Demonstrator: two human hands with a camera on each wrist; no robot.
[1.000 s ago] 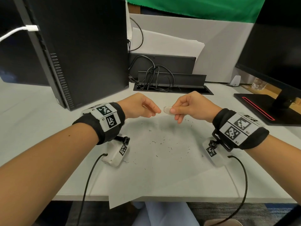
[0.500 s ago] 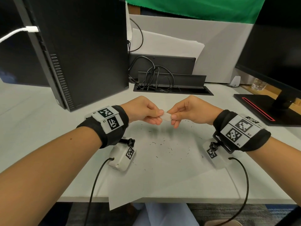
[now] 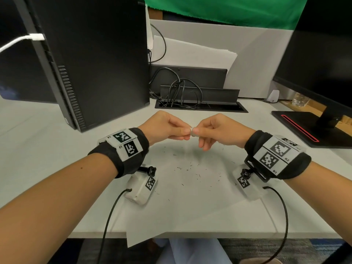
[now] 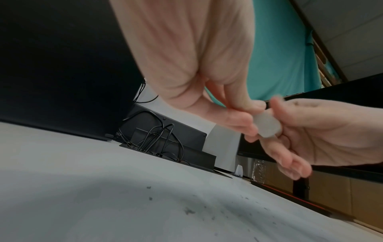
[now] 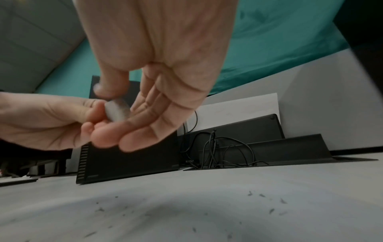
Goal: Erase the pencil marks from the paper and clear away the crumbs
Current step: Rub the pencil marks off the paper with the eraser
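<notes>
Both hands meet in the air above the paper, pinching one small white eraser (image 3: 192, 131) between them. The left hand (image 3: 165, 126) nips its left end with thumb and fingertips; the right hand (image 3: 219, 130) grips its right end between thumb and forefinger, the other fingers loosely curled below. Beneath them the paper (image 3: 190, 202) lies flat on the white counter (image 3: 38, 149), its near corner overhanging the edge, with dark eraser crumbs (image 3: 198, 175) scattered over it. A black computer tower (image 3: 91, 60) stands far left, a monitor (image 3: 323, 54) far right.
</notes>
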